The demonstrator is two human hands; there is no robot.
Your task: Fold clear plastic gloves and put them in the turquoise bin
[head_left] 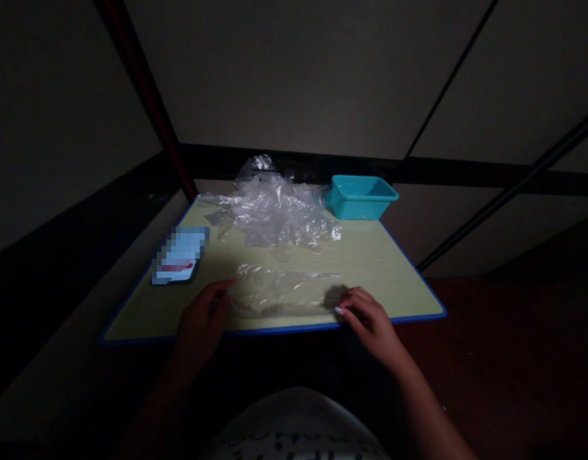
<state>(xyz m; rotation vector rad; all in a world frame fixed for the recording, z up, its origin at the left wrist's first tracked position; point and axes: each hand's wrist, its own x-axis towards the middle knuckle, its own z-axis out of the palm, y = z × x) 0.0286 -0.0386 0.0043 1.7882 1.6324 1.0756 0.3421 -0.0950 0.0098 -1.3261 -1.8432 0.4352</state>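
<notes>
A clear plastic bag (284, 291) lies stretched crosswise near the front edge of the small table (370, 268). My left hand (205, 316) pinches its left end between thumb and fingers. At the other end, my right hand (365, 313) has its thumb and fingertips closed on the bag's edge. Behind it spreads a heap of crumpled clear plastic bags (279, 207), loosely piled toward the back. The room is dim, so the bag's outline is faint.
A turquoise plastic basket (361, 207) stands at the table's back right corner. On the left edge lies a phone (181, 255) with a lit, blurred screen. Pale panelled walls (294, 76) rise close behind the table. A blue rim (284, 329) borders the tabletop.
</notes>
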